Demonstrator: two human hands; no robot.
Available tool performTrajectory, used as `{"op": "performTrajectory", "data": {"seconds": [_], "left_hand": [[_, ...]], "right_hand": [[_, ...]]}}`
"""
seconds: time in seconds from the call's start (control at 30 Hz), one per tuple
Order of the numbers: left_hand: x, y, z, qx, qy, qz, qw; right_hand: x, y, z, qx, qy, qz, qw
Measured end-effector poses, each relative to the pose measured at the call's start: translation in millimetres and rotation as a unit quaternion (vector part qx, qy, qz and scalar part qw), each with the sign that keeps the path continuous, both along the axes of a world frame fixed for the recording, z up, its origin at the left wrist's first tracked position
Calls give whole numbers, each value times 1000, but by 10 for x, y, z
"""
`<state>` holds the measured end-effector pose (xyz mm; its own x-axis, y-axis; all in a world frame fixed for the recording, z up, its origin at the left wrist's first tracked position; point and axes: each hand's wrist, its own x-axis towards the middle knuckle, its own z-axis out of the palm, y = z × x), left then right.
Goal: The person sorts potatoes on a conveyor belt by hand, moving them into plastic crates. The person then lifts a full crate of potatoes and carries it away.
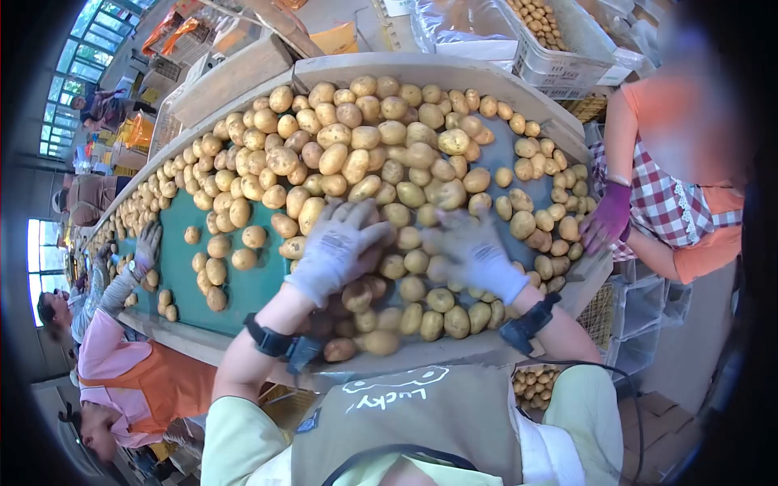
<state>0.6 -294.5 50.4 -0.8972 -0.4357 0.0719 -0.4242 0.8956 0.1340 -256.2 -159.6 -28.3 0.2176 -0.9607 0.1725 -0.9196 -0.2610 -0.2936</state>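
Observation:
Many potatoes [332, 136] lie heaped across a sorting table with a green belt surface [174, 243]. My left hand [336, 251], in a pale work glove, rests on potatoes near the middle, its fingers spread. To the right, my right hand [478, 253], gloved alike, reaches over the potatoes with its fingers apart and smeared by motion. No potato is visibly gripped in either hand. Below my hands, several potatoes [456, 321] lie close to the near edge, some of them blurred.
At the right, a co-worker's purple-gloved hand [608, 217] rests by the table's end. Another co-worker's gloved hand [148, 245] is at the left over the belt. A crate [559, 69] with potatoes stands behind the wooden rim [454, 65]. A cable [636, 405] hangs by my right side.

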Motion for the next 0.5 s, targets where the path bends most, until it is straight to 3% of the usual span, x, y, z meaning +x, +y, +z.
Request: {"op": "performTrajectory", "data": {"seconds": [0.03, 0.07, 0.1, 0.17, 0.23, 0.27, 0.37, 0.4, 0.5], "left_hand": [[84, -19, 16, -1, 0, 4, 1000], [186, -39, 140, 15, -34, 30, 999], [278, -38, 216, 32, -69, 53, 996], [318, -20, 225, 42, -65, 53, 996], [297, 24, 211, 25, -83, 77, 993], [319, 44, 227, 27, -83, 74, 993], [450, 49, 238, 34, -72, 70, 994], [461, 79, 250, 30, -76, 78, 994], [425, 152, 229, 19, -83, 91, 992]], "right_hand": [[-220, -78, 43, 106, 78, -53, 990], [-594, 96, -378, -5, 64, -98, 993], [-822, 131, -482, -28, 15, -205, 978], [-822, 237, -194, 103, -71, -284, 951], [-443, 384, -97, 147, -4, -86, 985], [-235, 532, -34, 61, 54, -34, 996], [-565, 486, -60, 95, 55, -139, 984], [-760, 405, -114, 192, -97, -217, 952], [-642, 248, -104, 159, -87, -237, 954]]}}
